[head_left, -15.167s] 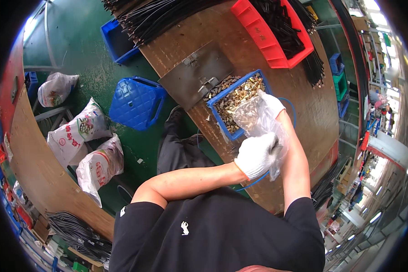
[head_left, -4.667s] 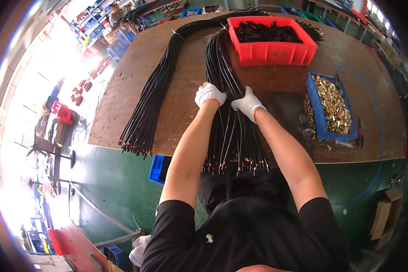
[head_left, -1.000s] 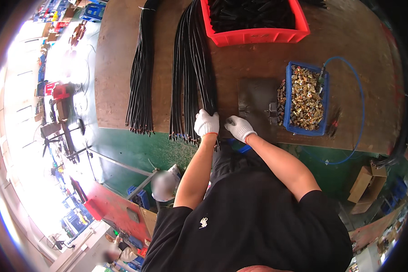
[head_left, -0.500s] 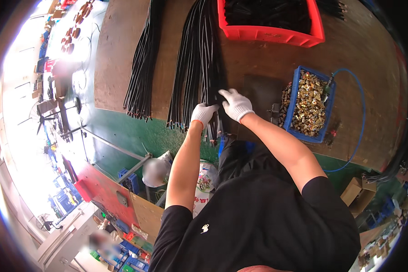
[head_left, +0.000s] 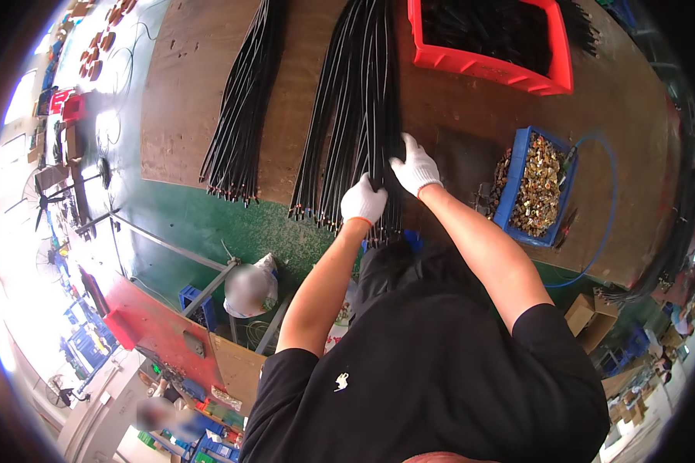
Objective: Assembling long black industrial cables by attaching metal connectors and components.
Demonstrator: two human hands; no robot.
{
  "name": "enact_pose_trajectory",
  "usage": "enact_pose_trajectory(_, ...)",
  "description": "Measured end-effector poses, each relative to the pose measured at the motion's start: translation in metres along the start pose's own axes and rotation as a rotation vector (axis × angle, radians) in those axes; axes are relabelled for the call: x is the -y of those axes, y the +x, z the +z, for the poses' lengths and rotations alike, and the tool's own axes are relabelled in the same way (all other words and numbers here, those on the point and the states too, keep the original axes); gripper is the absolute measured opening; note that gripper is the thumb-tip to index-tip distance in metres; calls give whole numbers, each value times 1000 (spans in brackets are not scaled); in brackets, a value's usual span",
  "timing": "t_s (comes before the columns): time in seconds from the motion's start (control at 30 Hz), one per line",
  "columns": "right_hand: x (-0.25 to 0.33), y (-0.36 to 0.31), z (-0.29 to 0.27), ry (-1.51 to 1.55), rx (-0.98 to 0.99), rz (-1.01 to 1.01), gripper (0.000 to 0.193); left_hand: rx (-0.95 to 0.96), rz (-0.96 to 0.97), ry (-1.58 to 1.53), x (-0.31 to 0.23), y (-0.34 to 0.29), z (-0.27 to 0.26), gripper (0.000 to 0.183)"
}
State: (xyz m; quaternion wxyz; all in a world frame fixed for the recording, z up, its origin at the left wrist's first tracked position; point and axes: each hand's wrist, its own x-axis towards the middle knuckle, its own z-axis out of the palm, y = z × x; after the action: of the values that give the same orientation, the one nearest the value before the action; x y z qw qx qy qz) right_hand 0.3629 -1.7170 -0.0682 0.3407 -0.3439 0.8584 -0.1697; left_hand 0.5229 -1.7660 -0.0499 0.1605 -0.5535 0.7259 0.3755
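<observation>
A wide bundle of long black cables [head_left: 346, 116] lies across the brown table, their metal-tipped ends hanging past its near edge. Both my hands wear white knit gloves. My left hand [head_left: 364, 202] is closed over some cables close to those ends, its fingers partly hidden. Beside the bundle's right side is my right hand [head_left: 418, 168], thumb and fingers apart, with nothing visible in it. A second black cable bundle [head_left: 243, 123] lies farther left, separate from the first.
A red bin [head_left: 490, 73] of black pieces stands at the far right. Nearer, a blue bin [head_left: 506, 202] holds many small brass-coloured fittings, with a blue hose [head_left: 615, 204] curving beside it. Metal framing [head_left: 170, 248] and a white bag [head_left: 251, 289] stand left of me, below the table.
The whole view has shifted somewhat. My right hand has moved farther along the cables' right side, and its fingers have spread. My left hand stays near the cable ends.
</observation>
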Motion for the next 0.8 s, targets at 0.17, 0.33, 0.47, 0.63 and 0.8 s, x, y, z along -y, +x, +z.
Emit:
enact_pose_trajectory(0.17, -27, -6, 17, 37, -1, 11, 64, -108, 87, 49, -16, -11, 4, 46)
enact_pose_trajectory(0.33, -12, -14, 2, 52, 33, -3, 60, -590, 231, 181, 3, -10, 4, 34)
enact_pose_trajectory(0.47, -13, -19, -3, 86, 58, 43, 60, -344, -43, 6, -16, -4, 4, 43)
enact_pose_trajectory(0.63, -20, -24, -9, 106, 164, 65, 66, -255, -99, 5, -21, 5, -2, 40)
enact_pose_trajectory(0.8, -13, -30, -13, 240, 221, 149, 62, -316, 40, 95, -29, -21, 0, 39)
